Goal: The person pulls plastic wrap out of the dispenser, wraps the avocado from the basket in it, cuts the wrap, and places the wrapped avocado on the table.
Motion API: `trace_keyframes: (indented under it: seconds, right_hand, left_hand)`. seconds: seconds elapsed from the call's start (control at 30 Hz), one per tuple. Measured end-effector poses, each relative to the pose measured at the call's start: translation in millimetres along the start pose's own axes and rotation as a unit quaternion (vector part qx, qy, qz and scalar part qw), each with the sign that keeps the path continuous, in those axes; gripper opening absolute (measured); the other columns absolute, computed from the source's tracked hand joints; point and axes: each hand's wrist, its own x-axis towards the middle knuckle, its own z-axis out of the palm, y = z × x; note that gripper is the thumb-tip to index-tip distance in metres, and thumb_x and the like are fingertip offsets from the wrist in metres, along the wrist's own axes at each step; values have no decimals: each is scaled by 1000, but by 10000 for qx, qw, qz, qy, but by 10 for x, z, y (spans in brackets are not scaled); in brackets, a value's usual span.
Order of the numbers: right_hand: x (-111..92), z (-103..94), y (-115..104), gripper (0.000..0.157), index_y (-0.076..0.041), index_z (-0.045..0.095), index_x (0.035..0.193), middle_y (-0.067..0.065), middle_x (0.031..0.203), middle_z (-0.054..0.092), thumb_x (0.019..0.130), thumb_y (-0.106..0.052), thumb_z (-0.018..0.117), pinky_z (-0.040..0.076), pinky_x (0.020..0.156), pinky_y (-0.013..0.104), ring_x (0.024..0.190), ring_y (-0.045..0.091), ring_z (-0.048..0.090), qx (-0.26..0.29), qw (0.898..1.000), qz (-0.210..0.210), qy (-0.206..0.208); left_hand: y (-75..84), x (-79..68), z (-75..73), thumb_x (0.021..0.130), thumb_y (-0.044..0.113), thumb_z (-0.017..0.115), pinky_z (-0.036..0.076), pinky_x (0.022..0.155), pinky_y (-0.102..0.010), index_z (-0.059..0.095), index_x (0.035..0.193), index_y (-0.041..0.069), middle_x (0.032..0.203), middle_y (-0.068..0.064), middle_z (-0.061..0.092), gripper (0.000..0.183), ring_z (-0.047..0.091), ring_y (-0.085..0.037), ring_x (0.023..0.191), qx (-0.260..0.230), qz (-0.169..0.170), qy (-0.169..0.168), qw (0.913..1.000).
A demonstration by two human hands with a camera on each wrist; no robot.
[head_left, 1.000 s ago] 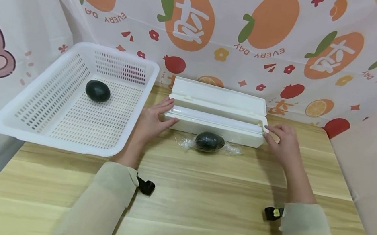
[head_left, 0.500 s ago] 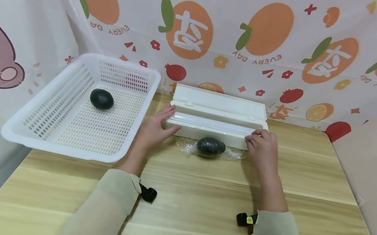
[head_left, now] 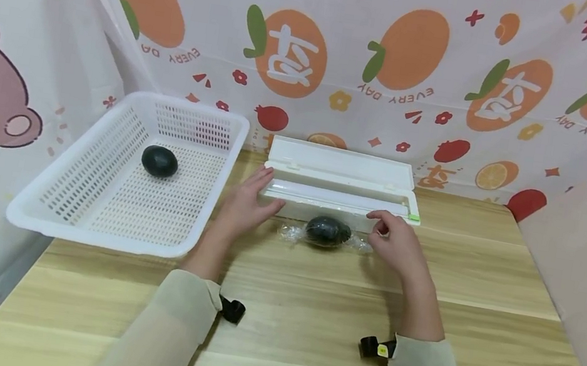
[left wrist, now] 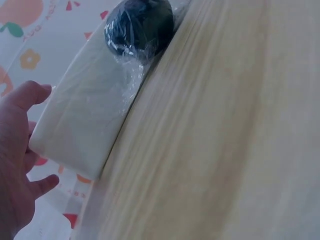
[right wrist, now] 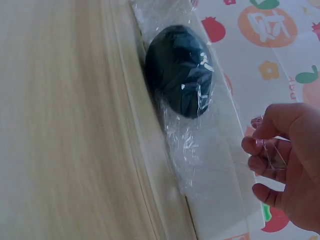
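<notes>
A long white cling film box stands at the table's back, its lid tilted up and a white roll inside. My left hand rests at the box's left end, fingers spread round its corner. At the front edge toward the right, my right hand pinches the edge of clear cling film between thumb and fingertips. A dark avocado, wrapped in film with twisted ends, lies against the box's front between both hands.
A white perforated basket stands on the left, with one unwrapped avocado in it. A printed curtain hangs right behind the box. Wooden table spreads in front. A small green piece shows at the box's right end.
My right hand has come left from the box's right end along its front edge, then slightly toward me, pinching the film. The left hand stays at the left end; the head view has shifted slightly.
</notes>
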Motion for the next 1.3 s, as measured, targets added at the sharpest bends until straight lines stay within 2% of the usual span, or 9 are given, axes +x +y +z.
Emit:
trace_keyframes:
  seconds: [0.13,0.3,0.47,0.67,0.73,0.8,0.97,1.1,1.3]
  right_hand:
    - [8,66,-40,40,-13,60,129,1,78,57,92,-28,66,43,65,34,68,18,50,96,9993,-102,-358]
    - [22,149,-91,50,-13,61,129,2,72,53,90,-43,69,41,59,33,62,18,46,232,9975,-95,-654]
    - [35,196,-81,30,-18,67,109,3,69,51,88,-39,73,42,58,33,60,18,46,407,9973,-16,-615]
    - [44,209,-71,11,-17,68,92,3,67,51,89,-26,74,42,58,33,59,18,46,522,9972,-159,-514]
    - [50,216,-74,8,-16,68,89,3,70,52,88,-22,73,42,60,33,63,18,47,502,9974,-196,-470]
    - [54,221,-77,6,-15,67,88,3,74,54,86,-17,73,43,64,33,69,19,48,484,9977,-250,-410]
    - [60,227,-88,9,-13,66,86,5,83,56,82,-9,72,43,70,35,80,21,49,514,9976,-297,-369]
    - [59,221,-88,12,-14,67,86,5,86,56,80,-4,71,43,72,35,83,22,50,567,9966,-383,-460]
    - [50,191,-104,16,-15,70,88,3,89,59,81,-1,70,44,75,35,86,20,51,784,9926,-578,-727]
  left_hand:
    - [90,-1,13,87,41,70,25,119,-48,43,148,5,157,-12,36,76,23,-28,150,100,20,-27,9999]
    - [217,18,30,84,38,72,23,118,-54,44,146,9,155,-17,35,74,19,-36,149,316,155,-158,9993]
    - [319,12,49,82,42,75,18,119,-58,45,146,11,159,-16,29,77,10,-38,151,499,478,-439,9966]
    - [470,-13,15,79,46,79,10,122,-54,47,146,12,163,-10,23,82,0,-28,153,543,980,-889,9897]
    - [557,-30,-12,78,47,80,15,121,-53,50,144,12,161,-9,27,80,5,-25,153,475,1092,-925,9886]
    - [656,-51,-26,79,46,80,25,119,-51,54,140,10,156,-9,38,76,20,-24,151,396,1254,-829,9879]
    - [875,-86,67,84,33,79,48,103,-39,65,126,5,128,-10,66,52,59,-24,123,478,2013,-392,9776]
    - [947,-88,222,85,27,79,50,99,-35,68,122,6,121,-9,67,45,62,-24,115,1039,2310,-504,9661]
    - [943,-100,360,79,22,84,52,89,-36,69,118,7,110,-8,69,44,65,-24,101,1534,2157,-768,9613]
